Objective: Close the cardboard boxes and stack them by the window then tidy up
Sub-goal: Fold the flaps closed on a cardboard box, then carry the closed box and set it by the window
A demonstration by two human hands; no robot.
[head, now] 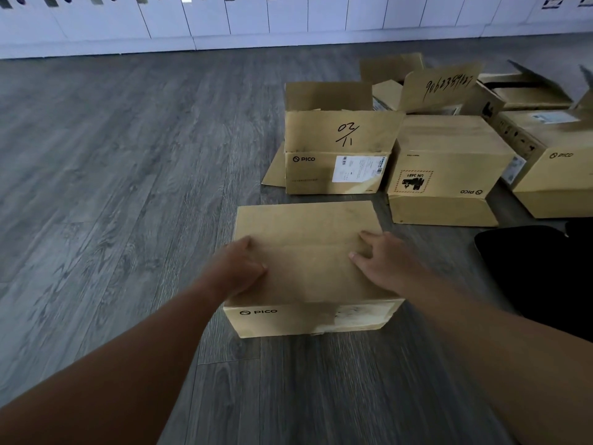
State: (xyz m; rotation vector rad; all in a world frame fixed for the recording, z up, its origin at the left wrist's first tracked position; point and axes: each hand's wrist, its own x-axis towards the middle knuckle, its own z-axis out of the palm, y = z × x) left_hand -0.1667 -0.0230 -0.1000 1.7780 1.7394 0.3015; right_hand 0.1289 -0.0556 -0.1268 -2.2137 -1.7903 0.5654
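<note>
- Left hand: on the left part of the near box's top, fingers curled at the flap edge. Whether they pinch the flap cannot be told; a loose hold lets the flap spring up.
- Near box: on the floor in front of the person, flaps folded flat, no tape seen. Lifted as is, the top may reopen.
- Right hand: flat on the right part of the top, fingers released and straight, pressing. Uneven pressure may buckle the flap inward.
- Open box: just behind, flaps up. Others to its right are open too. Stacking these unclosed risks a leaning pile.
</note>
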